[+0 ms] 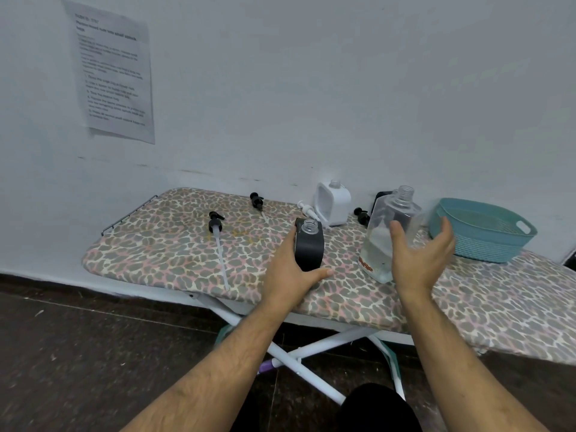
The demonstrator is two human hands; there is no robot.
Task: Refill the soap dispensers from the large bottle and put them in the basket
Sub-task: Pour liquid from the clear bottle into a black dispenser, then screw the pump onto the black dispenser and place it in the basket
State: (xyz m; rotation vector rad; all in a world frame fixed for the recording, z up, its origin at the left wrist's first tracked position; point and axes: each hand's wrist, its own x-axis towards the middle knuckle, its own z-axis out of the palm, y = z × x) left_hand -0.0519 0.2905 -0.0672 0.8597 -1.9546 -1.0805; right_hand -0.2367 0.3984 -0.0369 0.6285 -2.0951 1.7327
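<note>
Left hand [288,269] grips black dispenser [309,244]; right hand [419,257] open beside large bottle [388,232].

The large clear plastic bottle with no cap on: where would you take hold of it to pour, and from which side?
Grip the large clear plastic bottle around its wide flat-sided body, coming from the near right, where the open right hand hovers. It stands slightly tilted, and its threaded neck is open, so it should probably be kept clear for pouring.

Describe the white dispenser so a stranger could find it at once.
On the leopard-print ironing board, look along the far edge by the wall, left of the teal plastic basket. The white square plastic dispenser stands there, uncapped: the only white bottle, with a cut-out handle.
</note>
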